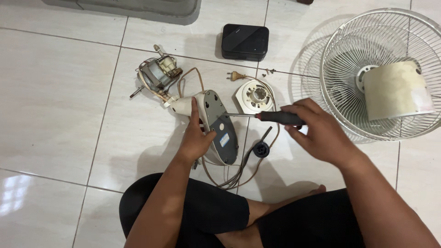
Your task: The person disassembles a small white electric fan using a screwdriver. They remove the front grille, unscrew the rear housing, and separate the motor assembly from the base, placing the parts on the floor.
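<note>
On floor tiles [55, 115], fan base [219, 126] sits between hands.

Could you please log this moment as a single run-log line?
left hand: steadies fan base on edge | right hand: holds screwdriver, tip at base underside | nearby: motor, fan guard, black box

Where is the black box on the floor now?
In the head view, the black box lies at top centre on the tiled floor, beyond the fan motor and left of the fan grille.
</note>
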